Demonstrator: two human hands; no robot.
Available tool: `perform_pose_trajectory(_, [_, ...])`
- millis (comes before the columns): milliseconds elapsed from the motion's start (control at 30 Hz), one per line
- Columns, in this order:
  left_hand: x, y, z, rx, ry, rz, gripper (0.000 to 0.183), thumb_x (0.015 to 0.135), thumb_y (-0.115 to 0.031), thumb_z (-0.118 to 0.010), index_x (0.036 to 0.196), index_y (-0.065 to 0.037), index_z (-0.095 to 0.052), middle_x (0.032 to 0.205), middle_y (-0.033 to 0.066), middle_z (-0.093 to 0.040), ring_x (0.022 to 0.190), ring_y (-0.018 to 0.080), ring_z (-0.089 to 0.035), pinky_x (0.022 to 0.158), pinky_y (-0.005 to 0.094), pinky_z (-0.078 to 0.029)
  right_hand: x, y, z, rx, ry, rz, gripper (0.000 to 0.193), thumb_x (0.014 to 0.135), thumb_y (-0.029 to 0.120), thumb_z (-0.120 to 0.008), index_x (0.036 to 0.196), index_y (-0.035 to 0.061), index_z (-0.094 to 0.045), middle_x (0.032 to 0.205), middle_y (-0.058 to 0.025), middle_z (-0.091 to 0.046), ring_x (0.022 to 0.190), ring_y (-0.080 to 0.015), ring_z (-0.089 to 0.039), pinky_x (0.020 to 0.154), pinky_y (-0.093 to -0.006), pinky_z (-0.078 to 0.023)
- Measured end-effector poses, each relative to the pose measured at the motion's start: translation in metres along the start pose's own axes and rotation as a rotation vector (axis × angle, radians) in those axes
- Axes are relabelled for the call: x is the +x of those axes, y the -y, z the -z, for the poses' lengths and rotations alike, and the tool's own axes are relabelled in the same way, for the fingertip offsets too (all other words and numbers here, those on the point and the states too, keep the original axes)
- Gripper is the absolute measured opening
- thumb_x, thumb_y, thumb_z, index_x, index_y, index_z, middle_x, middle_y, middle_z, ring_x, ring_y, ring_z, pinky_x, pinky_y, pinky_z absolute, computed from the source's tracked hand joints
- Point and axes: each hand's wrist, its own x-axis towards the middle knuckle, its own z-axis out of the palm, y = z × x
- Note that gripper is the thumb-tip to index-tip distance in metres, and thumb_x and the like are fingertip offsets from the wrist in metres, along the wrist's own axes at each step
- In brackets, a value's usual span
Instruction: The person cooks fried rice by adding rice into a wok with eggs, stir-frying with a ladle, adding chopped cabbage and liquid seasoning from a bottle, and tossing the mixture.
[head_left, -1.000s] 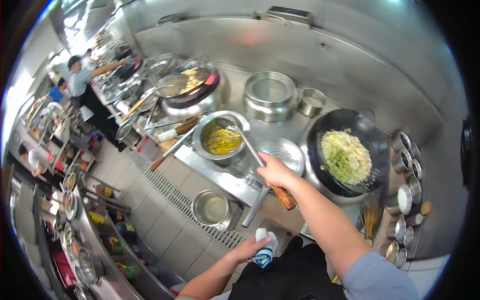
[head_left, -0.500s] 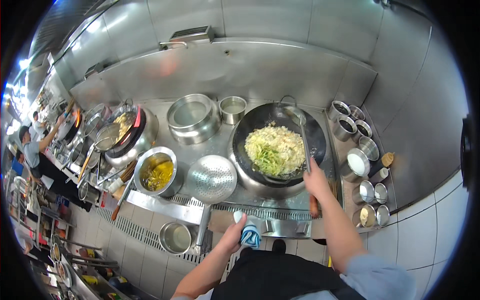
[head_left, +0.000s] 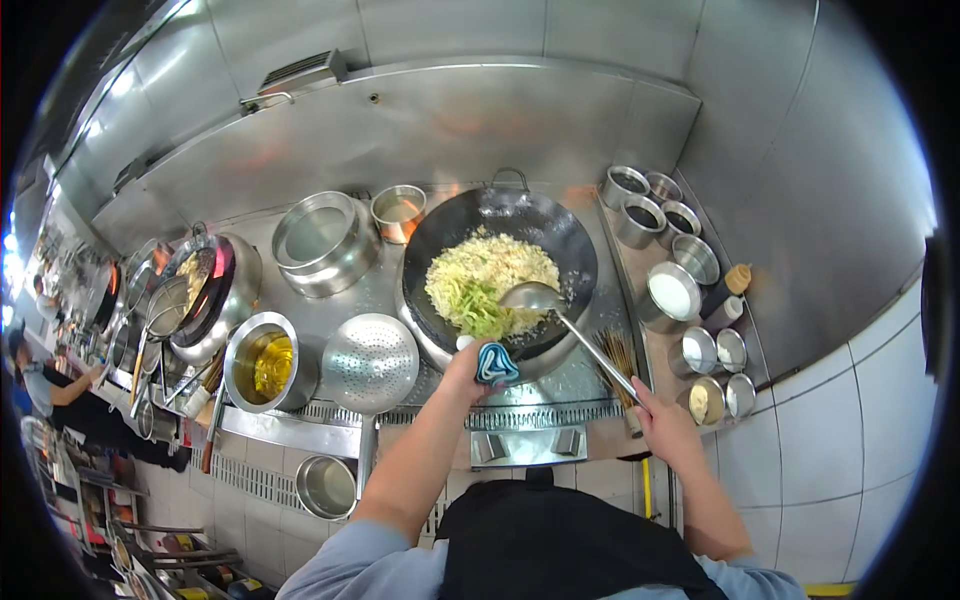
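My right hand [head_left: 665, 425] grips the end of a long-handled metal ladle [head_left: 598, 350], whose bowl rests against the right side of the food. That food is pale fried rice [head_left: 495, 262] with shredded green vegetable [head_left: 478, 308] on its near side, in a large black wok [head_left: 575, 240]. At the wok's near rim, my left hand [head_left: 466, 375] is closed round a folded blue, white and black striped cloth [head_left: 497, 364]. Whether the cloth wraps a wok handle is hidden. A perforated skimmer [head_left: 370, 362] lies left of the wok.
Left stand a pot of yellow oil [head_left: 270, 368], a wide steel pot [head_left: 322, 240] and a second wok [head_left: 220, 280]. Several seasoning tins [head_left: 672, 297] line the right ledge, near a bamboo brush [head_left: 618, 355]. A low pot [head_left: 326, 487] sits below the counter edge. A co-worker [head_left: 60, 395] stands far left.
My left hand has moved forward with the cloth to the wok's near rim. My right hand has drawn back toward me, and the ladle bowl has come from the wok's far side to the food.
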Motion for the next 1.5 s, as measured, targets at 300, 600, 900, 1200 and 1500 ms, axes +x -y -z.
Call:
perform_pose_trajectory(300, [-0.078, 0.049, -0.05, -0.31, -0.119, -0.152, 0.018, 0.096, -0.013, -0.042, 0.099, -0.005, -0.058, 0.086, 0.0084, -0.066, 0.074, 0.024, -0.066, 0.066, 0.0399, -0.056, -0.021, 0.022, 0.05, -0.034, 0.192, 0.19, 0.048, 0.093, 0.024, -0.055, 0.14, 0.0229, -0.046, 0.09, -0.0148, -0.067, 0.081, -0.0363, -0.064, 0.07, -0.0486, -0.05])
perform_pose_trajectory(600, [-0.098, 0.115, 0.021, -0.014, -0.129, -0.212, 0.032, 0.095, -0.009, -0.044, 0.127, -0.006, -0.048, 0.111, 0.0099, -0.063, 0.092, 0.0231, -0.066, 0.076, 0.0372, -0.057, 0.02, 0.059, -0.014, -0.175, -0.02, 0.131, 0.05, 0.094, 0.023, -0.053, 0.143, 0.0225, -0.042, 0.074, -0.0171, -0.062, 0.071, -0.0351, -0.065, 0.063, -0.0494, -0.05])
perform_pose_trajectory(900, [-0.128, 0.025, -0.047, -0.188, -0.208, -0.058, 0.017, 0.096, -0.02, -0.048, 0.099, -0.007, -0.059, 0.085, 0.0065, -0.067, 0.074, 0.0203, -0.067, 0.066, 0.0406, -0.054, -0.026, 0.032, 0.053, 0.021, 0.253, 0.158, 0.047, 0.096, 0.026, -0.051, 0.141, 0.0271, -0.043, 0.087, -0.0173, -0.066, 0.083, -0.0348, -0.065, 0.071, -0.0472, -0.049])
perform_pose_trajectory(1200, [-0.098, 0.119, 0.033, 0.144, -0.209, -0.192, 0.028, 0.094, -0.005, -0.044, 0.121, -0.006, -0.051, 0.105, 0.0082, -0.064, 0.093, 0.0232, -0.066, 0.076, 0.0378, -0.056, 0.007, 0.057, -0.003, -0.095, 0.012, 0.041, 0.048, 0.096, 0.027, -0.052, 0.143, 0.0287, -0.041, 0.083, -0.0186, -0.063, 0.08, -0.0354, -0.063, 0.072, -0.0466, -0.049])
perform_pose_trajectory(1500, [-0.132, 0.019, -0.042, -0.145, -0.214, -0.007, 0.017, 0.096, -0.02, -0.047, 0.099, -0.006, -0.058, 0.085, 0.006, -0.065, 0.074, 0.0206, -0.065, 0.066, 0.0386, -0.054, -0.021, 0.043, 0.066, -0.104, 0.303, 0.088, 0.047, 0.097, 0.027, -0.049, 0.143, 0.0318, -0.04, 0.09, -0.0137, -0.066, 0.081, -0.0326, -0.064, 0.069, -0.0451, -0.049])
